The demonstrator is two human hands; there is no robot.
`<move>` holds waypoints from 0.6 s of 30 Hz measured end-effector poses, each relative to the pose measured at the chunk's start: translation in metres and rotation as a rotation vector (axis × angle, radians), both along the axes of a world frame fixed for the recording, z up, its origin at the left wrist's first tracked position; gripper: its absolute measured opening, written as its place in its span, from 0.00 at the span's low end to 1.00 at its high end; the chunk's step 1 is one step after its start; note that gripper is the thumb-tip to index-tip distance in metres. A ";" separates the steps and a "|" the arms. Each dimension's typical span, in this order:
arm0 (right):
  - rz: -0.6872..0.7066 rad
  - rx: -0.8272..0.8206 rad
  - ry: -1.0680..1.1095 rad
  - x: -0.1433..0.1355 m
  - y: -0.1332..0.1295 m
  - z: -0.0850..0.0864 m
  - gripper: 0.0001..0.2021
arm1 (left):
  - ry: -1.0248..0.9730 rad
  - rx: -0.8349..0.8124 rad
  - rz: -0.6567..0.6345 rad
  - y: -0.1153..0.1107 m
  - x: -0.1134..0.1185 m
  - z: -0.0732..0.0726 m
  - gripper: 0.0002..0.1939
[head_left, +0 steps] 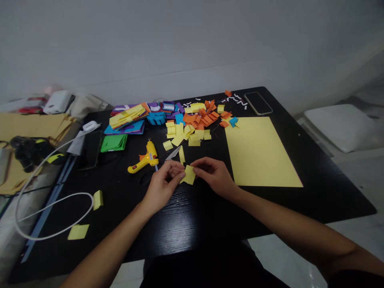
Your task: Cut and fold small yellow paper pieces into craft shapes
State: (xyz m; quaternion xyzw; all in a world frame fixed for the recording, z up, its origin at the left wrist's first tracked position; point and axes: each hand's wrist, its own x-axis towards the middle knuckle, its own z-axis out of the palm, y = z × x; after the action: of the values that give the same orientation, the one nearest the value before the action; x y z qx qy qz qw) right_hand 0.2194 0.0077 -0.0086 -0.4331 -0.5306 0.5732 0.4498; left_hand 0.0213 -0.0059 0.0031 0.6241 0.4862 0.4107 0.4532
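Note:
Between my two hands is a small yellow paper piece (189, 175), raised a little over the black table (210, 216). My left hand (164, 182) pinches its left edge with thumb and fingers. From the other side, my right hand (215, 175) grips the upper right edge between thumb and forefinger. Scissors (173, 153) lie just beyond my left hand, partly hidden, beside a folded yellow strip (181, 154). Farther back are heaps of folded yellow pieces (179, 134) and orange pieces (207, 118).
A yellow glue gun (147, 157) lies left of the scissors. On the right is a large yellow sheet (261, 152), with a phone (258, 103) behind it. Green papers (114, 143) and a looped white cable (87, 194) are on the left.

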 end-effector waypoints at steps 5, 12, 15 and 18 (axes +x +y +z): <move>0.008 -0.016 0.038 -0.001 0.001 -0.003 0.09 | -0.003 0.017 -0.027 0.000 0.000 -0.002 0.05; 0.058 0.020 -0.023 -0.001 -0.003 -0.003 0.13 | -0.001 -0.018 -0.031 -0.001 0.000 0.004 0.06; 0.041 0.041 -0.041 -0.001 -0.004 -0.003 0.12 | 0.035 -0.008 -0.043 -0.001 -0.002 0.003 0.08; 0.018 0.065 -0.040 -0.001 -0.004 -0.002 0.09 | 0.096 0.052 -0.024 -0.002 -0.003 0.002 0.08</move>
State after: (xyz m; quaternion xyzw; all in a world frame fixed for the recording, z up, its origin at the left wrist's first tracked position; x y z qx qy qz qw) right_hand 0.2187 0.0036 -0.0110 -0.4249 -0.5618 0.5508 0.4476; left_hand 0.0181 -0.0075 0.0049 0.6607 0.4889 0.3873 0.4178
